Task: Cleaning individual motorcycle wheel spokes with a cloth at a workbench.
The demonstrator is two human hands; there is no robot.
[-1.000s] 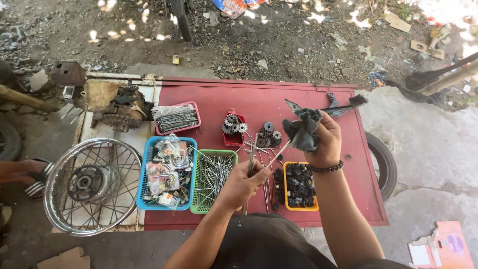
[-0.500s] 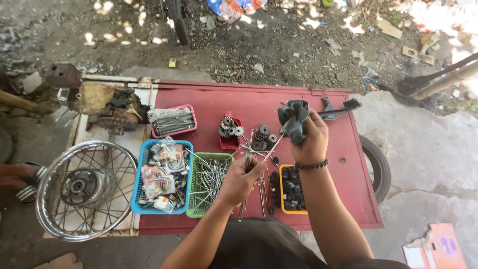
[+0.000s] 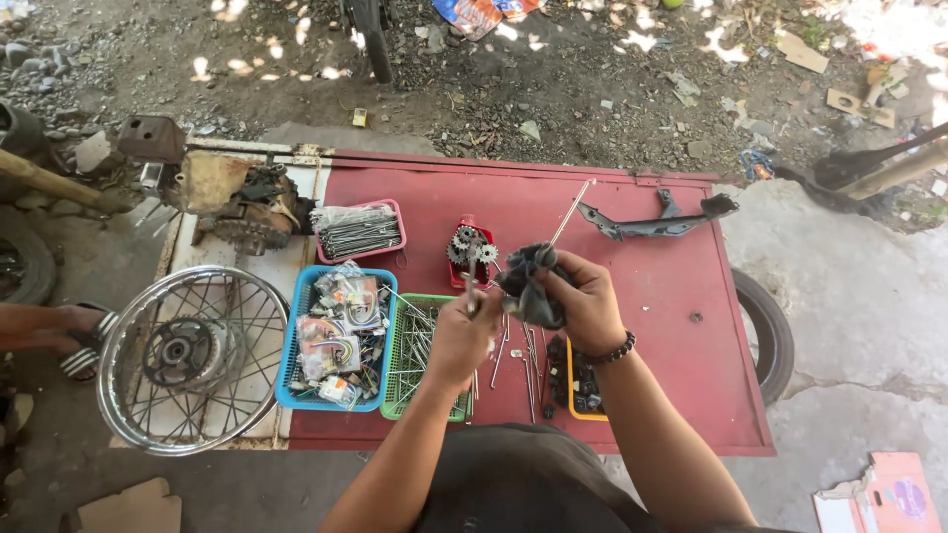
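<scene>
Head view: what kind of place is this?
Likely an outdoor motorcycle repair spot: a spoked wheel, an engine block, and baskets of spokes and gears on a red metal sheet over dirt ground.

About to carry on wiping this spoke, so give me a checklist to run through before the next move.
1. Dark rag gripped in right hand: ok.
2. Thin metal spoke passing through the rag: ok.
3. Left hand holding the spoke's lower end: cannot tell, fingers hide it.
4. Green basket of spokes within reach: ok.
5. Red tabletop bare beside the hands: ok.
</scene>
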